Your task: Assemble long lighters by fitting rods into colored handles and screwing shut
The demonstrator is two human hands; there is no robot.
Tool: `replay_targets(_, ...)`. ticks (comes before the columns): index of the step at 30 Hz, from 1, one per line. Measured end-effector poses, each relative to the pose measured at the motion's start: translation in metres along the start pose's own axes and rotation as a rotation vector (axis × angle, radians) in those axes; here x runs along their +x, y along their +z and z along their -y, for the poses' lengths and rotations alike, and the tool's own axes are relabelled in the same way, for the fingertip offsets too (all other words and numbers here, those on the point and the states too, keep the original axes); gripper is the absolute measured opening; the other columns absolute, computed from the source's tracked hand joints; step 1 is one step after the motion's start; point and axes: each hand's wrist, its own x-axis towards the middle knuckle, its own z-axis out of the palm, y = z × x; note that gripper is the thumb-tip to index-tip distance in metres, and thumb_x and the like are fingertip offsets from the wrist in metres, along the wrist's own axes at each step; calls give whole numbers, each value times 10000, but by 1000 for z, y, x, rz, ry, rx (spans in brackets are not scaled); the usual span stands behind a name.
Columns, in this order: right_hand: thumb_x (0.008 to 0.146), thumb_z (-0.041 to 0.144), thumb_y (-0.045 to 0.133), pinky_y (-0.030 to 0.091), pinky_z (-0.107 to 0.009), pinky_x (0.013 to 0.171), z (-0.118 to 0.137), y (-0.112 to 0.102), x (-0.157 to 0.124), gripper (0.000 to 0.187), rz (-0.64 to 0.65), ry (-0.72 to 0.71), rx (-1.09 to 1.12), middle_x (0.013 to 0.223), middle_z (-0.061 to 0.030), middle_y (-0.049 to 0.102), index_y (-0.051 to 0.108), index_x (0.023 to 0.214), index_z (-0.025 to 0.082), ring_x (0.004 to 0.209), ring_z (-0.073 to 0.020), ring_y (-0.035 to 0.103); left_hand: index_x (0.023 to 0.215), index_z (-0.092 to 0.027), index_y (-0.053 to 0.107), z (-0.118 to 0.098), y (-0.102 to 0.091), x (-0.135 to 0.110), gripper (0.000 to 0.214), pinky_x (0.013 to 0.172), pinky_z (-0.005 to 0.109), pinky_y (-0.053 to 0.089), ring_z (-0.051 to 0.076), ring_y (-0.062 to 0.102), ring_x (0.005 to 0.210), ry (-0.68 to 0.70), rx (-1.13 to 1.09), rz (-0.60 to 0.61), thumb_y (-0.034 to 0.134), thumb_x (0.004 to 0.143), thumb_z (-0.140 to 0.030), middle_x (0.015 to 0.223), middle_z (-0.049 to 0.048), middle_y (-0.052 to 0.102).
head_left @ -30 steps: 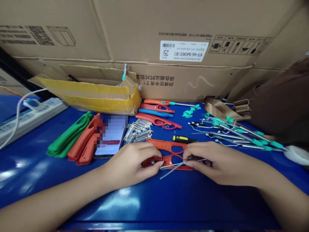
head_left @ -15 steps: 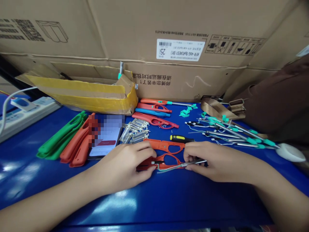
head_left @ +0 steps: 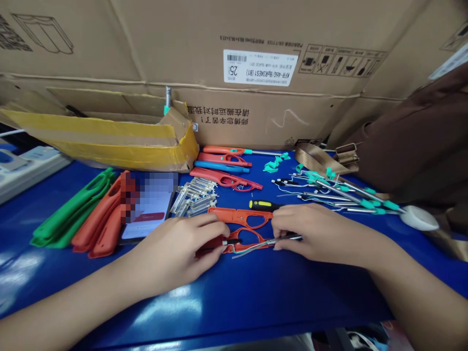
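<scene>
My left hand is closed on the left end of a lower orange lighter shell half, its fingertips at a small black piece with a white end. Thin wires run from that area toward a metal lighter tube. My right hand pinches this tube over the right end of the shell. Just behind lies another orange shell half, open side up. A black and yellow screwdriver rests beyond my right fingers.
Clear small tanks, a phone and green shells lie left. Red lighter bodies are behind. Metal tubes with wires lie right, near a white object. A yellow-taped carton stands at the back.
The view has shifted, so everything sits further left in the picture. The metal tube has come slightly lower against the shell's right end. Both hands keep their grip.
</scene>
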Motion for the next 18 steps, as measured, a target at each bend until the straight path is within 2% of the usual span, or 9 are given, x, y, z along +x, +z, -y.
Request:
replay_targets(3, 957, 286, 677, 377, -279, 706, 0, 3, 1, 121, -11, 2, 1, 910, 31, 678, 636, 858, 230, 845, -158, 617, 1175, -290, 632, 3, 4, 0, 190, 739, 289, 538, 173, 706, 883, 20, 3, -19, 512, 1032, -250, 1103, -1, 685)
replay_targets(10, 965, 401, 671, 399, -289, 704, -2, 3, 3, 167, -69, -18, -8, 970, -3, 690, 687, 938, 236, 860, -175, 625, 1136, -265, 669, 1, 1, 0, 185, 767, 295, 558, 178, 711, 883, -8, -8, -38, 538, 1008, -239, 1060, 8, 707)
replay_targets(14, 992, 312, 608, 402, -283, 677, -2, 6, 6, 156, -116, 6, 71, 916, -9, 698, 695, 898, 223, 799, -160, 619, 1103, -241, 684, -3, -1, 0, 168, 773, 308, 564, 186, 715, 875, -26, -23, -49, 544, 1010, -254, 1000, 7, 725)
replay_targets(18, 947, 294, 661, 406, -264, 651, -3, 14, 13, 172, -115, 59, 193, 803, -2, 687, 695, 803, 207, 724, -143, 603, 1087, -228, 703, 0, 2, 0, 190, 825, 319, 569, 192, 729, 932, -12, -20, -76, 518, 1041, -235, 1051, 6, 748)
